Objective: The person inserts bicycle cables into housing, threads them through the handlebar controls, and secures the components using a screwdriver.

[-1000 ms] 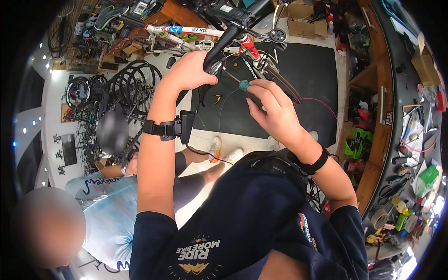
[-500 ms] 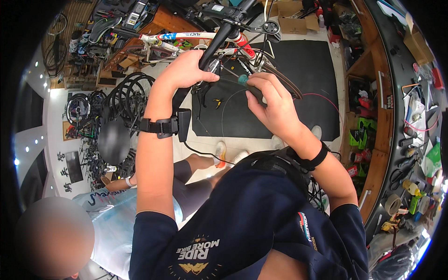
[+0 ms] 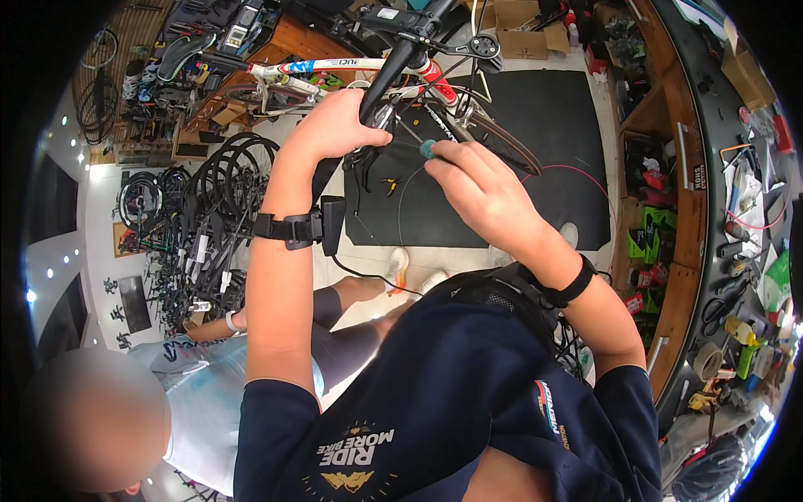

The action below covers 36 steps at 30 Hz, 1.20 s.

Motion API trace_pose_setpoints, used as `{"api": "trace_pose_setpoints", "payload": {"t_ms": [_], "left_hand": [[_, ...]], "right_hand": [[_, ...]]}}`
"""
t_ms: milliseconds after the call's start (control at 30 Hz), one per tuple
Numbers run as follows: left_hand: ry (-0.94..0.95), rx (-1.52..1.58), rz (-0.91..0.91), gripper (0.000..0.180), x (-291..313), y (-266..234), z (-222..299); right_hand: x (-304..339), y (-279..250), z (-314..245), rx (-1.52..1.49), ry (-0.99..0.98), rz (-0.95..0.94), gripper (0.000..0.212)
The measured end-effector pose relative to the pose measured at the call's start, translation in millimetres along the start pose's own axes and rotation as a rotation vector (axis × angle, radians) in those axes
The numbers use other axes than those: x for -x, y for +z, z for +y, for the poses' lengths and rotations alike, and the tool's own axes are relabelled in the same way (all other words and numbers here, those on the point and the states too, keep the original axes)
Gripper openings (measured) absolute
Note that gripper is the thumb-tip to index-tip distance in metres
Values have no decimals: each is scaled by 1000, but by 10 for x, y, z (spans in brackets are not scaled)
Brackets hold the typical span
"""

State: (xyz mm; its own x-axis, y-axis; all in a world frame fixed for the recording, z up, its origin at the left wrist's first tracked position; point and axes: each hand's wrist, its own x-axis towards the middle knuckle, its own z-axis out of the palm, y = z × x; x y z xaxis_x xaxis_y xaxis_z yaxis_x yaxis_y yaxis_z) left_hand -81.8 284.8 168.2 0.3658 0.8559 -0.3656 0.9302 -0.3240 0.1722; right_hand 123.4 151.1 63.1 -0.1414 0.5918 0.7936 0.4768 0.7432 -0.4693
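Observation:
My left hand is closed around the black handlebar of a red-and-white bicycle, thumb across the brake lever mount. Below that hand hangs a dark brake lever. In the fingers of my right hand is a screwdriver with a teal handle. Its thin shaft runs up and left to the lever body by my left thumb; the tip's exact seat is too small to make out. A thin loose cable curves down beside the lever. Behind the screwdriver are the bicycle's red-and-white frame and a wheel.
A black mat covers the floor, with yellow-handled pliers on it. At right runs a workbench crowded with tools. Another person is close at my left, and several bicycles stand beyond. A cardboard box lies ahead.
My right hand has shifted slightly left and turned, its fingers curled further over the screwdriver handle. The left hand keeps its place on the handlebar.

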Motion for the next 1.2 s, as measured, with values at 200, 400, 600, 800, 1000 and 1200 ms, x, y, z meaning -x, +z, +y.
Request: {"api": "trace_pose_setpoints", "payload": {"t_ms": [200, 400, 600, 800, 1000, 1200], "left_hand": [[8, -30, 65, 47, -4, 60, -37], [30, -23, 87, 53, 14, 56, -38], [56, -49, 111, 57, 9, 138, 108], [115, -109, 241, 78, 109, 136, -26], [7, -173, 124, 81, 207, 29, 253], [6, -193, 137, 80, 270, 56, 223]], "right_hand": [[-47, -142, -4, 63, -128, -115, 35], [-81, -80, -240, 95, 656, -330, 37], [106, 28, -120, 129, 199, 48, 33], [-19, 73, -327, 96, 489, -118, 31], [4, 69, -360, -50, 368, -113, 27], [-2, 69, -331, 81, 337, -2, 30]]}}
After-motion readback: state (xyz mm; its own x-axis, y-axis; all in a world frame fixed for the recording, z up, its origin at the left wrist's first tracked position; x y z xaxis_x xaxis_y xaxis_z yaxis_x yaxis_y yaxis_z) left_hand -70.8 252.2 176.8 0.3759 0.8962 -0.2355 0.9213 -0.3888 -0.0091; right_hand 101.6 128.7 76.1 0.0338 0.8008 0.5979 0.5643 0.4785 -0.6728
